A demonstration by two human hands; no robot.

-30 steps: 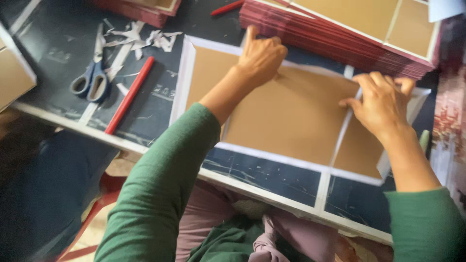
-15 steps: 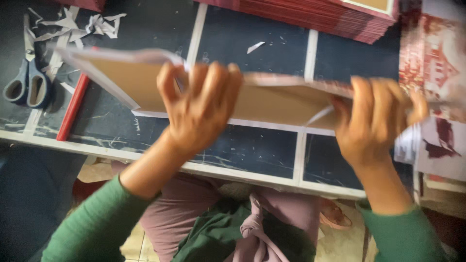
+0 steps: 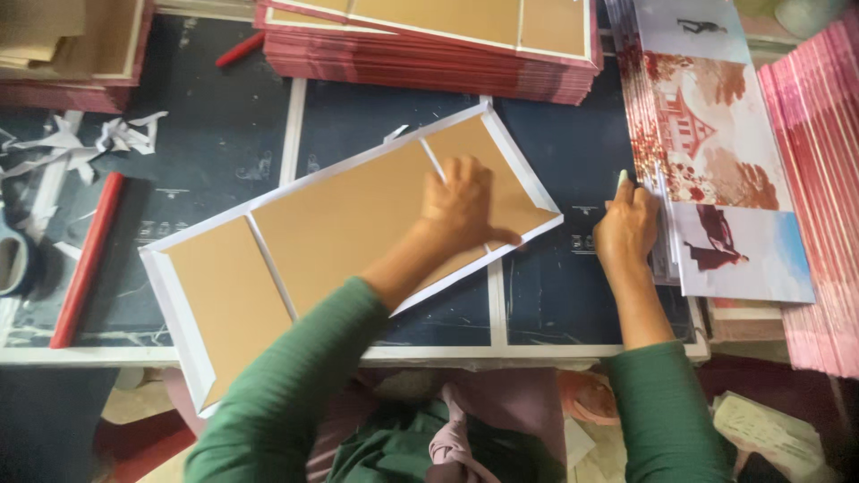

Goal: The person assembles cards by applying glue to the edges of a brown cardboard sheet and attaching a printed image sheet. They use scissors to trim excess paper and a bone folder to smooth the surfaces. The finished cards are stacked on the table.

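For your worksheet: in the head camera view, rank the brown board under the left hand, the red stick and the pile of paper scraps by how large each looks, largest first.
1. Brown board, under the left hand, clearly the largest.
2. Red stick, long but thin.
3. Paper scraps, a small loose pile.
The stick and the scraps look close in area, so that order is unsure.

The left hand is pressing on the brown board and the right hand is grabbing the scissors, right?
Not quite. The left hand does press on the brown board, but the head view shows the right hand touching the stack of printed sheets, not the scissors far off at the left edge.
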